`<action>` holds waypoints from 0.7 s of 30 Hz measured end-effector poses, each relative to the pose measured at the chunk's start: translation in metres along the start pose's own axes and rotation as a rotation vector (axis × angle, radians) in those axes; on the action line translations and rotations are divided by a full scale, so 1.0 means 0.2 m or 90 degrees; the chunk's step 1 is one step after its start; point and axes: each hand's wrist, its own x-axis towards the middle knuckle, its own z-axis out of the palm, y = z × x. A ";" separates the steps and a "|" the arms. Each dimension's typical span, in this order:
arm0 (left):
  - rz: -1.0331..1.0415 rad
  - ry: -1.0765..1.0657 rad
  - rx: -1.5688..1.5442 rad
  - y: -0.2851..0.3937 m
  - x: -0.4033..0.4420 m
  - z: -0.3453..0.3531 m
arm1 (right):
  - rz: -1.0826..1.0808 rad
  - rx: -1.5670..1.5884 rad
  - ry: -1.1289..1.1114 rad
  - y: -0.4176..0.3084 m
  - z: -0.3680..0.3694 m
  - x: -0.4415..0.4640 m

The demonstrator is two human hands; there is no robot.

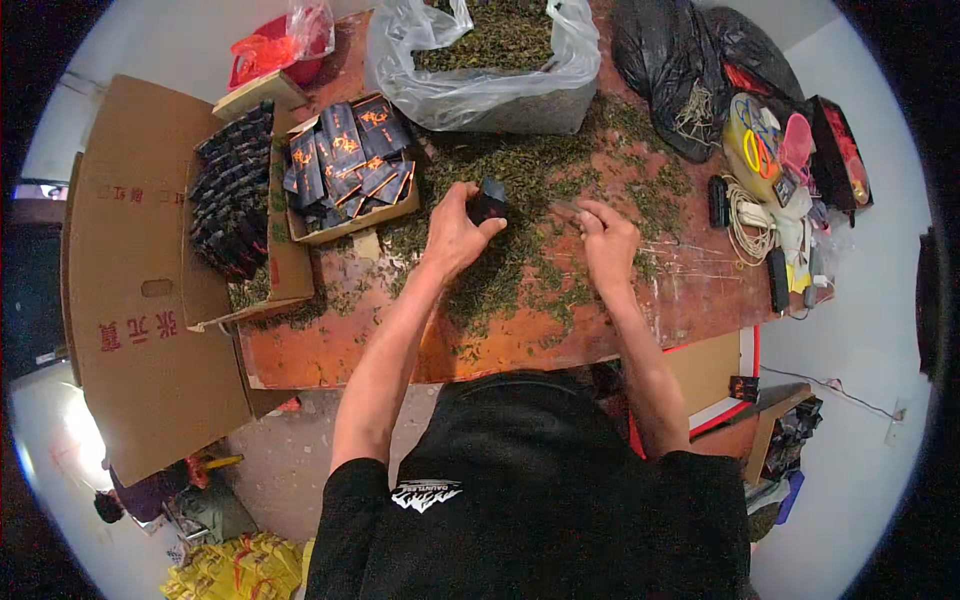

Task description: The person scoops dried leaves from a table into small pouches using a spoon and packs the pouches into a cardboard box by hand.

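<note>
My left hand [456, 232] is closed around a small black packet [491, 193], held upright above the loose dried leaves [520, 255] on the table. To its right, my right hand [609, 240] is pinched shut just over the leaves. A thin, pale thing [566, 210] juts left from its fingertips, too small and blurred to name. Beyond both hands stands a large clear plastic bag [490, 100] full of the same dark leaves. Left of my left hand, a small cardboard box [352, 228] holds several black packets [345, 150] with orange marks.
A tall cardboard carton [140, 260] with filled dark packets [235, 190] stands at the left. Along the right edge lie a black plastic bag [670, 70], a coil of cord [750, 225] and a dark box [838, 150]. A red basin [280, 55] sits at the back left.
</note>
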 end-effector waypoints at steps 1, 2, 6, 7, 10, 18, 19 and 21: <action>0.004 0.002 -0.005 0.01 -0.01 -0.01 | 0.003 0.005 0.002 0.00 0.00 0.00; 0.006 0.003 -0.009 0.01 -0.02 -0.01 | 0.007 0.010 0.004 0.01 -0.01 0.00; 0.045 0.021 0.016 0.00 -0.05 0.00 | 0.039 0.042 -0.006 0.02 -0.02 0.00; 0.047 0.024 0.017 0.01 -0.05 0.00 | 0.062 0.066 -0.012 -0.01 -0.03 0.00; 0.039 0.026 0.026 0.01 -0.07 -0.01 | 0.082 0.090 -0.023 -0.05 -0.06 -0.02; 0.052 0.044 0.025 -0.02 -0.08 0.01 | 0.092 0.120 0.003 -0.15 -0.15 -0.03; 0.052 0.045 0.025 -0.03 -0.08 0.01 | 0.086 0.142 0.002 -0.17 -0.16 -0.03; 0.052 0.047 0.027 -0.03 -0.08 0.02 | 0.075 0.173 -0.004 -0.22 -0.18 -0.03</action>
